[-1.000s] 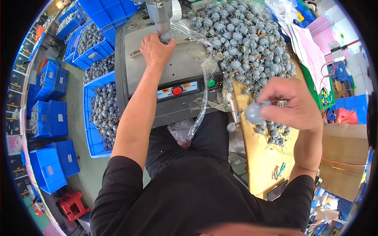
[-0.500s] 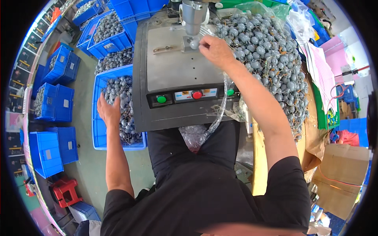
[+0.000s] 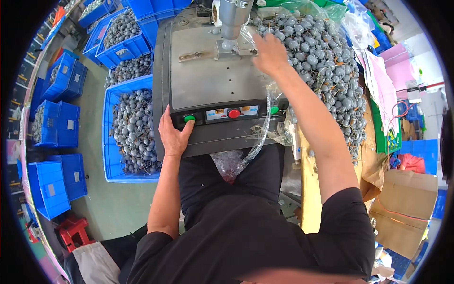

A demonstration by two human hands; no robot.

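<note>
My left hand [image 3: 174,135] rests on the front left corner of a bench machine [image 3: 201,80]. Its thumb touches the green button [image 3: 189,118], and the other fingers lie stretched along the side. A grey ball [image 3: 228,45] sits in the small metal block under the machine's cylindrical head [image 3: 232,19]. Just right of that block, my right hand [image 3: 272,54] has its fingers apart at the edge of a heap of grey balls with thin strands [image 3: 309,61]. No ball shows in its grasp, though the fingertips are partly hidden.
A blue crate [image 3: 108,156] of similar balls stands left of the machine, with more blue crates [image 3: 61,125] beyond. A red button [image 3: 233,113] sits mid-panel. Clear plastic tubing [image 3: 265,142] hangs over the front edge. A cardboard box [image 3: 406,203] stands at right, a red stool [image 3: 75,232] lower left.
My left hand has moved from over the blue crate to the green button. My right hand has drawn away from the metal block towards the heap, leaving a ball in the block.
</note>
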